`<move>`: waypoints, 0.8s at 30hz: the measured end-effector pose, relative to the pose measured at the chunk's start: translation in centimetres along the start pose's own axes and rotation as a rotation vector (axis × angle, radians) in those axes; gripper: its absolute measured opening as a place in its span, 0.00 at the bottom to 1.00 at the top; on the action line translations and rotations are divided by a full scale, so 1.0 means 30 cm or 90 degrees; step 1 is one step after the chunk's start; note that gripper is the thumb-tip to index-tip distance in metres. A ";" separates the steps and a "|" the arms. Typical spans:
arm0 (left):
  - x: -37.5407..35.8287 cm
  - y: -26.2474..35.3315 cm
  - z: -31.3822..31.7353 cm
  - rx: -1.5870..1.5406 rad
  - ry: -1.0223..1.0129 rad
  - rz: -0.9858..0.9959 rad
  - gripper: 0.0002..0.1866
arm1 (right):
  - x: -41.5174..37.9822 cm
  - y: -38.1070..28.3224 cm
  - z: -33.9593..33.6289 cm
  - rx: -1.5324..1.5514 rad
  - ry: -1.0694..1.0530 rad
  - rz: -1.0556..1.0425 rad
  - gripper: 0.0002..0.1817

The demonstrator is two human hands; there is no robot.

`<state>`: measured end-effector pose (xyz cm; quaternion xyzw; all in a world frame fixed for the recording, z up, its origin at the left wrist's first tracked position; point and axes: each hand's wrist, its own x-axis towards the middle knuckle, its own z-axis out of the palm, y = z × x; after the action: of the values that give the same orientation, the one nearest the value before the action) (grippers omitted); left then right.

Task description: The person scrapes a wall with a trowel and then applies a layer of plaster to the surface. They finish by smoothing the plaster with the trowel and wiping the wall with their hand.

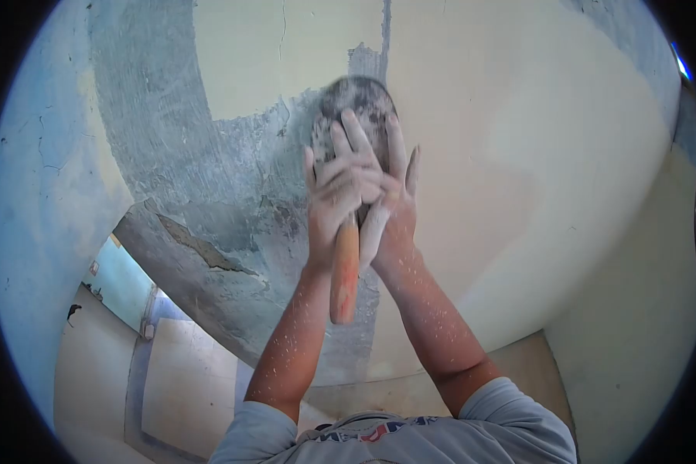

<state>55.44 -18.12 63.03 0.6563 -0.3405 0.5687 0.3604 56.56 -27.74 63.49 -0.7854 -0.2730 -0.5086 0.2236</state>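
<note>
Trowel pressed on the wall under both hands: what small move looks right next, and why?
Probably a short sweep leftward onto the grey patch. The trowel lies flat on the wall right at the edge between that rough grey area and the smooth cream coat; the left hand grips the wooden handle and the right hand presses its blade.

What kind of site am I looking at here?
Likely a room under renovation: a rough grey scraped patch on the cream plastered wall, and both dust-speckled hands pressing an orange-handled tool against it.
</note>
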 end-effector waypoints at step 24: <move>0.028 0.007 -0.016 0.004 0.004 0.009 0.10 | 0.030 -0.011 -0.009 -0.007 -0.015 -0.004 0.37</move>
<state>55.13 -17.84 63.93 0.6534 -0.3423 0.5740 0.3555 56.45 -27.49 64.45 -0.7918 -0.2755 -0.5013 0.2143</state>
